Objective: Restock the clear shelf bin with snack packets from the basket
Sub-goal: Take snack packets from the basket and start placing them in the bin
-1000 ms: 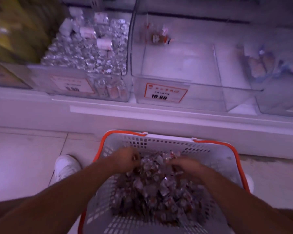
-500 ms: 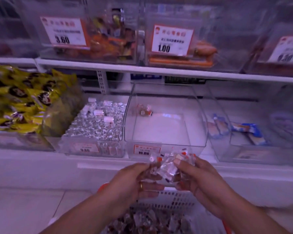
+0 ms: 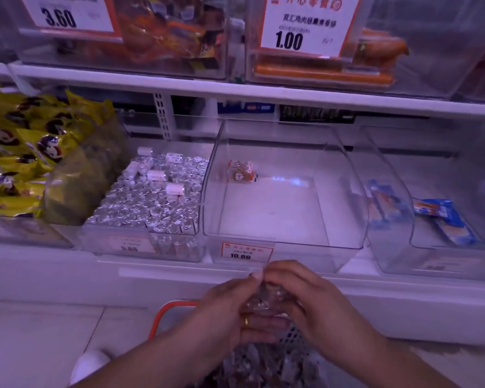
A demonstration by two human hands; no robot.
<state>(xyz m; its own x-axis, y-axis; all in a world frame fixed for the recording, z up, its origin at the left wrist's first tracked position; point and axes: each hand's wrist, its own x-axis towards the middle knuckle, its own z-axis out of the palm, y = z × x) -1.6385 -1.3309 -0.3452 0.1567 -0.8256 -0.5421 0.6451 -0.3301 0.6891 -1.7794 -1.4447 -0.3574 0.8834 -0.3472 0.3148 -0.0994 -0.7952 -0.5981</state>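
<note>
The clear shelf bin (image 3: 345,219) stands on the lower shelf with a 10.80 price tag on its front. One snack packet (image 3: 241,172) lies at its back left. My left hand (image 3: 230,312) and my right hand (image 3: 308,298) are cupped together around a bunch of snack packets (image 3: 263,301), held just below the bin's front edge. Under my hands sits the white basket (image 3: 174,312) with an orange rim, holding several more packets (image 3: 263,362).
A bin of silver-wrapped sweets (image 3: 151,203) is left of the clear bin, with yellow bags (image 3: 25,152) further left. On the right is a bin with blue packets (image 3: 443,219). An upper shelf (image 3: 235,91) carries more bins. My white shoe (image 3: 90,365) is on the floor.
Both hands scooped packets out of the basket and lifted them up before the bin. My view rose from the basket to the shelves, and the hands closed tighter around the bunch.
</note>
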